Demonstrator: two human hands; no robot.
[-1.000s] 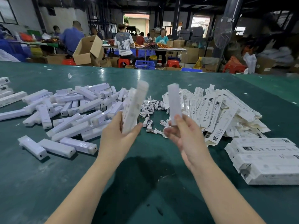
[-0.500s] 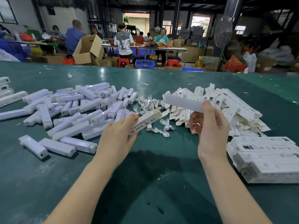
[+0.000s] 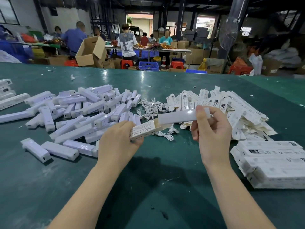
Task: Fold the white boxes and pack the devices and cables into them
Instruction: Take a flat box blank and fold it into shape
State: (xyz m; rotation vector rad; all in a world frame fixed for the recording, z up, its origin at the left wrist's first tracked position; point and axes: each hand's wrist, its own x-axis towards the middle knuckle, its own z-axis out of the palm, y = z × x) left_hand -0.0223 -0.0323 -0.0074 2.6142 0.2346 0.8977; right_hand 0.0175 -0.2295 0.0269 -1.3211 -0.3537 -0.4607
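My left hand (image 3: 118,142) grips a folded white box (image 3: 145,131) with printed text, its open end facing right. My right hand (image 3: 210,128) pinches a long white device (image 3: 177,116) whose left end sits at the box's open mouth. Behind the hands lies a tangle of white cables (image 3: 151,108). A heap of white devices (image 3: 82,111) covers the table's left side. Flat unfolded boxes (image 3: 231,106) are piled at the right.
The green table (image 3: 148,187) stretches in front of me. Packed boxes (image 3: 274,164) are stacked at the right edge, and a few more boxes (image 3: 6,93) lie at the far left. Beyond the table, people work among cardboard cartons (image 3: 92,50).
Both hands lowered the box and the device from upright to level. The device's end has come to the box's open mouth.
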